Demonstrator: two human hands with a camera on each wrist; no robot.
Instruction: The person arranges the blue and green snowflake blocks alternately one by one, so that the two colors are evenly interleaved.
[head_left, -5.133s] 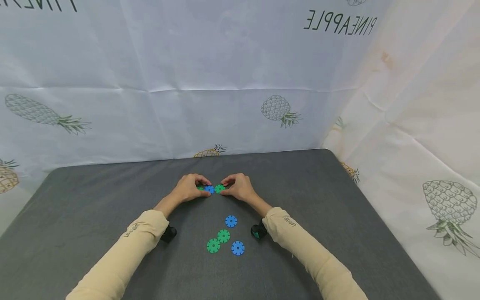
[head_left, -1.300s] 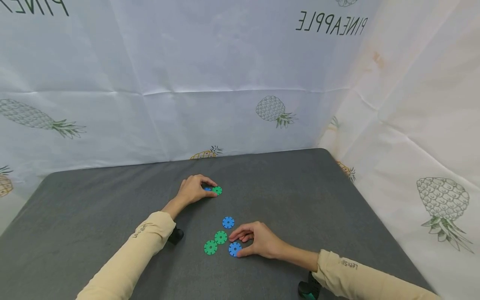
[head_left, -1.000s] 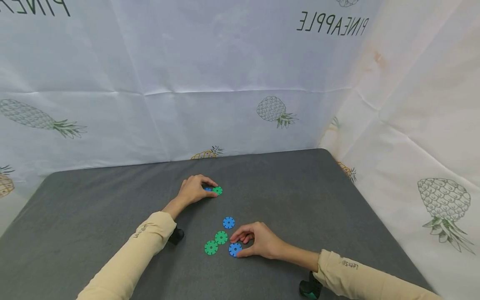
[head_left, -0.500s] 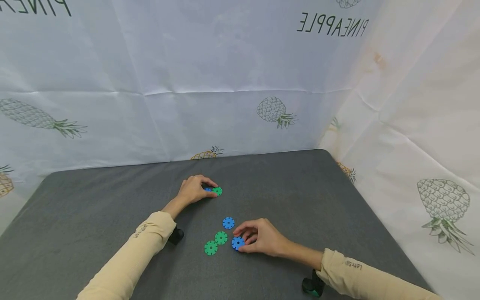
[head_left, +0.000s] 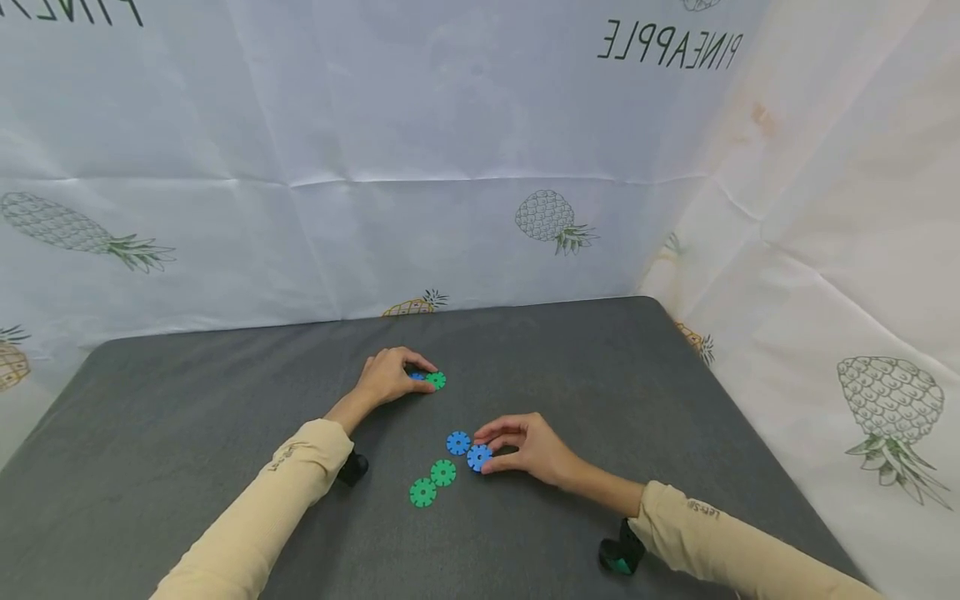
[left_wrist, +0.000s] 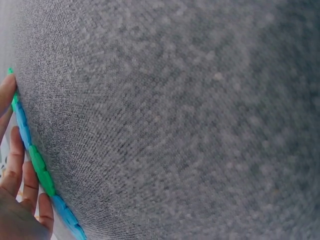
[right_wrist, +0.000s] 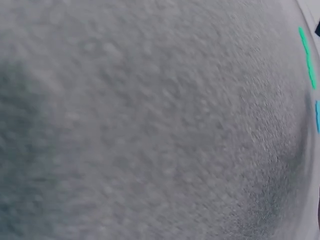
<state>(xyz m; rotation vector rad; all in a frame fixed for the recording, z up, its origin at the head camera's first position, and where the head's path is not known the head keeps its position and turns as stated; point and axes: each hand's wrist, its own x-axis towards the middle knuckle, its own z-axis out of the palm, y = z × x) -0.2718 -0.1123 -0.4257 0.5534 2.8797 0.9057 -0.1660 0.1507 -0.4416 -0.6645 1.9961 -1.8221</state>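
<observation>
In the head view my left hand pinches a green notched plastic disc between thumb and fingers, at the far middle of the table. A blue notched disc shows partly under that hand. The left wrist view shows these discs as a row, green and blue by turns, with a green disc along the fingers. My right hand pinches another blue disc by its edge. Just beyond it lies a separate blue disc. The right wrist view catches barely any of the right hand.
Two green discs lie close together, left of the right hand. The grey cloth-covered table extends around both hands. A white curtain with pineapple prints hangs behind and to the right.
My right hand left the far green disc, came back to the nearer blue disc and took hold. It has shifted that disc away from me, beside the other blue one. The left hand stays put.
</observation>
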